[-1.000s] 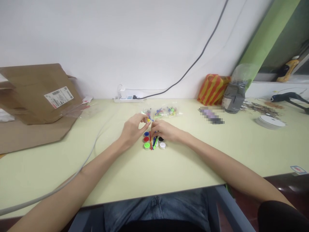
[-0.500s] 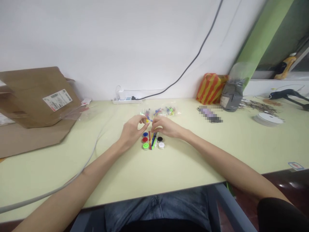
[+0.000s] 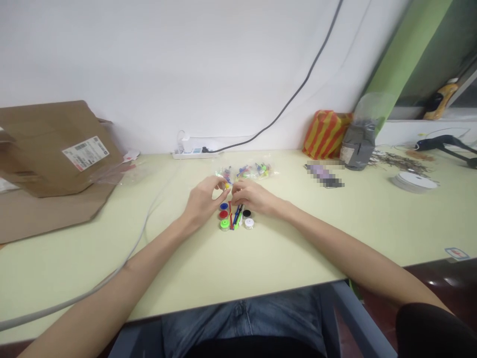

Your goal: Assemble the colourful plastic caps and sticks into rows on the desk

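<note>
Squat clear pots [image 3: 224, 224] with bright lids flank slim plastic sticks [image 3: 236, 218] on the smooth counter [image 3: 246, 263]. Beyond, the right hand [image 3: 250, 195] has edged toward the left hand [image 3: 203, 200], nearing the small yellow piece [image 3: 227, 185] the latter pinches; whether the right grips anything is unclear. Crinkled bags [image 3: 249, 172] lie behind.

The small pots [image 3: 224, 225] look like smooth plastic, their coloured lids faintly shiny; the slim sticks [image 3: 237, 215] also appear plastic. The clear packets [image 3: 275, 172] are thin, glossy, crinkled film. The tabletop [image 3: 238, 263] is smooth with a soft sheen, the box [image 3: 40, 149] matt cardboard with a paper label [image 3: 85, 153], the jeans [image 3: 208, 325] faded, matt denim.
</note>
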`<move>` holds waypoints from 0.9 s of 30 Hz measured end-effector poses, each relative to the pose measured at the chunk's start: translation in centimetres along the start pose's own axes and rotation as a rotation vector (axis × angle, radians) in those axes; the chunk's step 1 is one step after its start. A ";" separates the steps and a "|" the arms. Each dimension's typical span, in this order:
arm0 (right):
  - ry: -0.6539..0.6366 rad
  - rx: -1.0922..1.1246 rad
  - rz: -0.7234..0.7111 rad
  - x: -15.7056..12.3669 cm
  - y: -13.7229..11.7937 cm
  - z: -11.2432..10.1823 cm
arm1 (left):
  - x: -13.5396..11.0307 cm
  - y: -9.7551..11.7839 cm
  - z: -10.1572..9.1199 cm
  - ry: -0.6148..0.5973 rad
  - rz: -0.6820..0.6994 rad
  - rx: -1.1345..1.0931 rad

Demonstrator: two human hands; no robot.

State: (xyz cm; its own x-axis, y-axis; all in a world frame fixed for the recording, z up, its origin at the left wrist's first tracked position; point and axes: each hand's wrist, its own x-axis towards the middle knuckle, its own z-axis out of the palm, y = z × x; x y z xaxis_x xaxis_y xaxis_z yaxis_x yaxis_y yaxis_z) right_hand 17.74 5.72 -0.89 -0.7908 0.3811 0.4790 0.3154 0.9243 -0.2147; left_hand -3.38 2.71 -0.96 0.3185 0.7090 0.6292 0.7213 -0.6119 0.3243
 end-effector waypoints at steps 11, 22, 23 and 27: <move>0.548 0.408 0.425 -0.1 -2.3 -3.4 | 0.8 2.9 -0.3 0.051 -0.161 -0.342; 0.701 0.694 0.567 -1.1 -2.7 -0.4 | 0.8 4.4 1.4 0.043 -0.361 -0.783; 0.697 0.693 0.562 -1.2 -2.8 -0.2 | 0.6 4.4 1.3 0.034 -0.361 -0.775; 0.689 0.605 0.549 -1.4 -3.4 0.0 | 0.2 4.3 0.8 -0.009 -0.318 -0.712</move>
State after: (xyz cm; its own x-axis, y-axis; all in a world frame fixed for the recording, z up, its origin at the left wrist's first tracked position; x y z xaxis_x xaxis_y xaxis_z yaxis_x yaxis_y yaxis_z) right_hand 17.75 2.02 -0.80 -0.0929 0.8455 0.5259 0.0758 0.5326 -0.8429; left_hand 0.28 0.54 0.00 0.1694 0.8889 0.4256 0.2114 -0.4545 0.8653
